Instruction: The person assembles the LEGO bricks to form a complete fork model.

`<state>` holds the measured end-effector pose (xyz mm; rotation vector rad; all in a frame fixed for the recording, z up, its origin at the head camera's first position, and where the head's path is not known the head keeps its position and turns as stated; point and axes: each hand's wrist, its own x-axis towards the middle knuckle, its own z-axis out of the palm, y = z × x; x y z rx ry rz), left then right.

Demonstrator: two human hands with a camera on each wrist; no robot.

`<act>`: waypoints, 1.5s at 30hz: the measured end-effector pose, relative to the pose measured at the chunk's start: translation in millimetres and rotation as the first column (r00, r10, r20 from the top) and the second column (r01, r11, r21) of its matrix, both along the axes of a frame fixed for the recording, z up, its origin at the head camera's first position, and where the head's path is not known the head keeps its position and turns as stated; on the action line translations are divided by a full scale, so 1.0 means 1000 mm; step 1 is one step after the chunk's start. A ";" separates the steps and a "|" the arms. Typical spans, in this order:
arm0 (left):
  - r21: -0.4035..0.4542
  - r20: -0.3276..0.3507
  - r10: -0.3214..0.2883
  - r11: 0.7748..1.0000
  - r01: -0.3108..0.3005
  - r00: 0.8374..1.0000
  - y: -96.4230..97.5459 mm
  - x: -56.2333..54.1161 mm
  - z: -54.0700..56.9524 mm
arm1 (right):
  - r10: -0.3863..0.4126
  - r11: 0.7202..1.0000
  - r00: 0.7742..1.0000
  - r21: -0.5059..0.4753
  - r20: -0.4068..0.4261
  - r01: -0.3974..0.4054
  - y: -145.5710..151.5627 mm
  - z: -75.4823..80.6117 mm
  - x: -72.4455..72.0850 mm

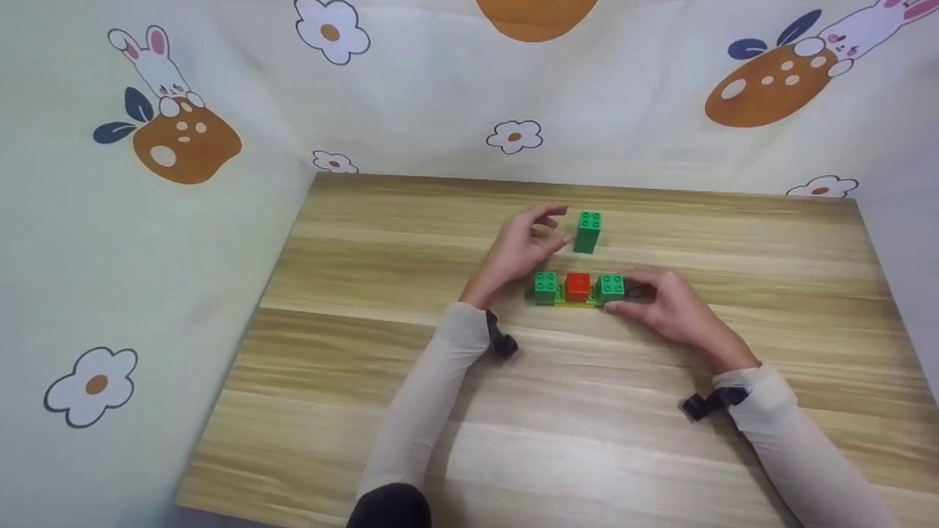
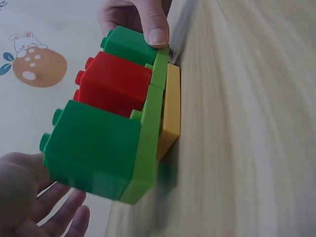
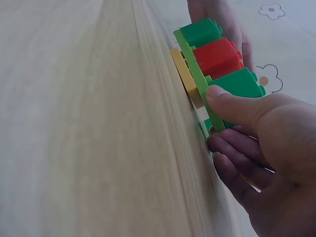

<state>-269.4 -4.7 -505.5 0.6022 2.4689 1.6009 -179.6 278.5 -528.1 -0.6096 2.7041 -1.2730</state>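
A block assembly has two dark green bricks point(image 2: 94, 148) at its ends and a red brick point(image 1: 578, 287) between them, all on light green plates point(image 2: 150, 143). Underneath lies a yellow brick point(image 3: 186, 76). My right hand point(image 1: 671, 304) pinches the right end, its thumb on the light green plate in the right wrist view. My left hand point(image 1: 519, 242) hovers behind the left end, fingers loosely bent and holding nothing. Just right of its fingertips, a tall green block stack point(image 1: 587, 233) stands upright on the table.
The wood-grain table point(image 1: 572, 425) runs back to a pale curtain point(image 1: 418, 95) printed with rabbits, orange fruit and flowers. More of the same cloth hangs along the left side. Black camera straps point(image 1: 502, 337) sit on both wrists.
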 end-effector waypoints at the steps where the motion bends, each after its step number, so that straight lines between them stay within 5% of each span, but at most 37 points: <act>1: -0.007 0.004 -0.002 1.000 0.002 1.000 0.002 -0.001 0.001 | -0.003 1.000 1.000 0.002 0.001 0.003 0.000 0.000 0.000; 18: 0.028 0.005 -0.039 0.999 0.039 0.999 0.020 -0.014 -0.002 | -0.043 0.998 0.998 -0.049 0.035 0.045 0.003 -0.005 -0.003; 31: 0.120 0.051 0.013 0.993 -0.019 0.999 0.000 -0.009 -0.006 | -0.063 0.996 0.998 -0.061 0.029 0.065 0.010 0.000 -0.006; 37: 0.136 0.037 -0.012 0.991 0.007 0.999 -0.008 -0.008 -0.009 | -0.082 0.994 0.997 -0.075 -0.010 0.081 0.015 0.004 -0.004; 45: 0.155 0.043 -0.042 0.987 0.035 0.998 -0.018 -0.003 -0.009 | -0.148 0.982 0.986 -0.108 0.077 0.156 0.022 0.018 -0.004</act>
